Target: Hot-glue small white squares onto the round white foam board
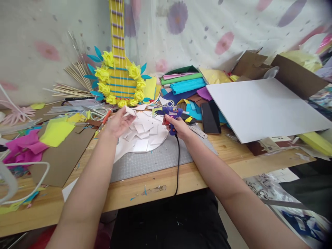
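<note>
My right hand [178, 125] is wrapped round a purple glue gun [174, 113], its nozzle pointing left and its black cord running down over the table edge. Between the fingers of my left hand [119, 123] is a small white foam-board piece [130, 111]. Several similar white squares [141, 144] lie loosely on a rounded white board [162, 135] below both hands. That board rests on a grey cutting mat [145, 164]. A yellow paper guitar [119, 77] with yellow flowers and blue leaves leans upright behind my left hand.
Scissors [98, 113] and an orange-handled tool [106, 117] lie left of my left hand. To the right are a phone [210, 117], a steel ruler [198, 131] and a large white board [269, 107]. Coloured paper rolls [188, 85] are stacked behind; brown cardboard [62, 155] is left.
</note>
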